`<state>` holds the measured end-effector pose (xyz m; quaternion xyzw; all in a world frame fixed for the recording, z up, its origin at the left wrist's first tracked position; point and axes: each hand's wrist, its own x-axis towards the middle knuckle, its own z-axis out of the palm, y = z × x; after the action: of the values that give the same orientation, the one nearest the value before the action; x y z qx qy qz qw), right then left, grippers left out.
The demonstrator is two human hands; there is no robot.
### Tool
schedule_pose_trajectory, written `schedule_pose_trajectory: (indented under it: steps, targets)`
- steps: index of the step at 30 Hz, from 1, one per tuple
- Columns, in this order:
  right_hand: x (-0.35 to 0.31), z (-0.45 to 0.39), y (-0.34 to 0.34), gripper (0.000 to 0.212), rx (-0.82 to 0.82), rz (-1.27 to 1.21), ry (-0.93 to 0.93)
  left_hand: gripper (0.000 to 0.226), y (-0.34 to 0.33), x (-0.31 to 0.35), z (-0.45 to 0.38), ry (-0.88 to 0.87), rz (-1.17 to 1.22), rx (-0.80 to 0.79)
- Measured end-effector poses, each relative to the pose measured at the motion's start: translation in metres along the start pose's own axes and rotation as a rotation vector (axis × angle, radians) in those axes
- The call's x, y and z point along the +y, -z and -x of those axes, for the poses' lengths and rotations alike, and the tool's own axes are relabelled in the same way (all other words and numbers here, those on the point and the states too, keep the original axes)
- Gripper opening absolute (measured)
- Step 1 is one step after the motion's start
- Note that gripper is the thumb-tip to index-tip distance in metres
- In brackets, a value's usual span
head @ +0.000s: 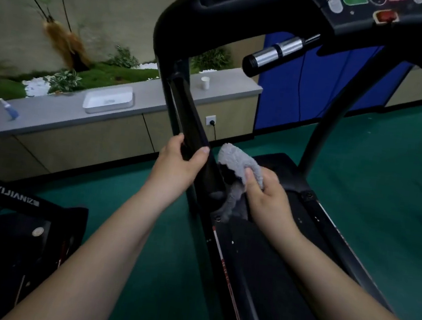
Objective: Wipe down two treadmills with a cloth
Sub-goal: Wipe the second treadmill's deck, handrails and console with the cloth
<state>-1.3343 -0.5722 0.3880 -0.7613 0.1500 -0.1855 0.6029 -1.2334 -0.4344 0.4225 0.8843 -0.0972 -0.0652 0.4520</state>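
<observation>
The person stands at a black treadmill (283, 273) on green carpet, looking down over both bare forearms. The left hand (178, 164) wraps around the treadmill's left upright post (184, 109), fingers curled behind it and the thumb lying across its front, low on the post just above where it meets the deck. The right hand (266, 192) grips a grey fluffy cloth (238, 163), with the thumb pressed on top of the bunched fabric; the cloth sits against the base of that same post, just beside the left hand, and part of it hangs down over the joint at the deck's left edge. Above, the console (353, 7) shows a green button and a red one, and a chrome-banded handlebar grip (277, 51) juts out beneath it. At the lower left lies the dark edge of a second treadmill (12, 229) with white lettering. Behind, a long grey table (65, 117) carries a white tray (109, 99), a paper cup (205, 83) and a small blue spray bottle (10, 110), with greenery along the wall beyond.
</observation>
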Motion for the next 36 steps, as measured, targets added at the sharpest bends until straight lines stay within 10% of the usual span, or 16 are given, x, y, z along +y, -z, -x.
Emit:
schedule_pose_trajectory:
  steps: [16,21,36]
  targets:
    - [-0.053,-0.176,0.092,0.032,0.285,0.291,0.618,0.071,-0.005,0.038,-0.068,0.097,-0.504,0.014]
    - [-0.057,-0.262,0.125,0.050,-0.092,0.825,0.818,0.080,-0.012,0.038,-0.074,0.181,-0.604,0.015]
    - [-0.092,-0.292,0.116,0.049,-0.578,1.058,1.084,0.081,-0.038,0.076,-0.049,0.378,-0.503,0.304]
